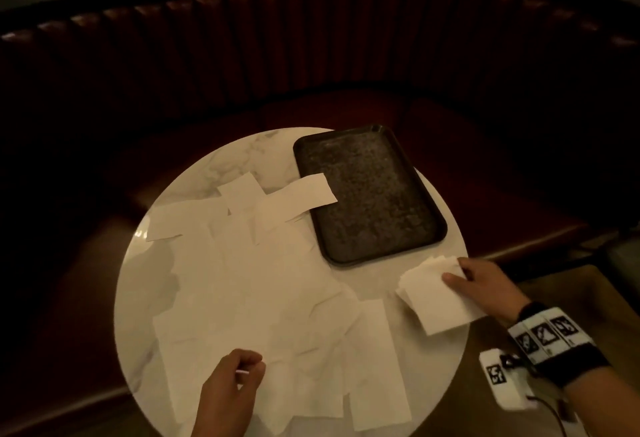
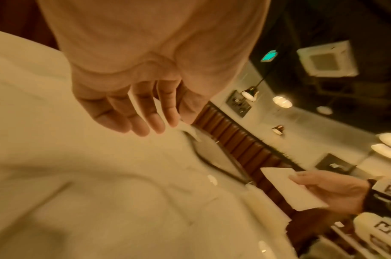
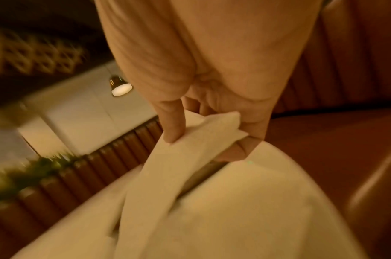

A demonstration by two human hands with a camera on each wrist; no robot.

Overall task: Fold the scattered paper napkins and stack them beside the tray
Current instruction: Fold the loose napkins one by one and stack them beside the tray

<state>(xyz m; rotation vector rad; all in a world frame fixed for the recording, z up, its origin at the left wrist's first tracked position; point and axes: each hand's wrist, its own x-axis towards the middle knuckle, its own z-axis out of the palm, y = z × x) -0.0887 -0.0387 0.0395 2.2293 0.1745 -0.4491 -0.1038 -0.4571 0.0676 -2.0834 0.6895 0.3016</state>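
Right hand (image 1: 485, 286): a bundle of folded napkins (image 1: 438, 293) is pinched between thumb on top and fingers beneath, at the table edge just beside the near short end of the tray (image 1: 370, 194); in the right wrist view the thumb (image 3: 172, 122) is seen pressed onto the paper. Whether the bundle rests on the round table (image 1: 194, 180) or is held just above it cannot be told. Left hand (image 1: 232, 379): loosely curled over the loose sheets at the near edge; in the left wrist view the fingers (image 2: 145, 113) hang relaxed, and a firm hold on any sheet is not shown. Unfolded napkins (image 1: 249, 291) are spread, overlapping, across most of the tabletop, and one strip (image 1: 304, 191) lies partly over the tray's left rim. Progress is judged as early: a small stack has been formed beside the tray, while most of the sheets remain to be folded and added.
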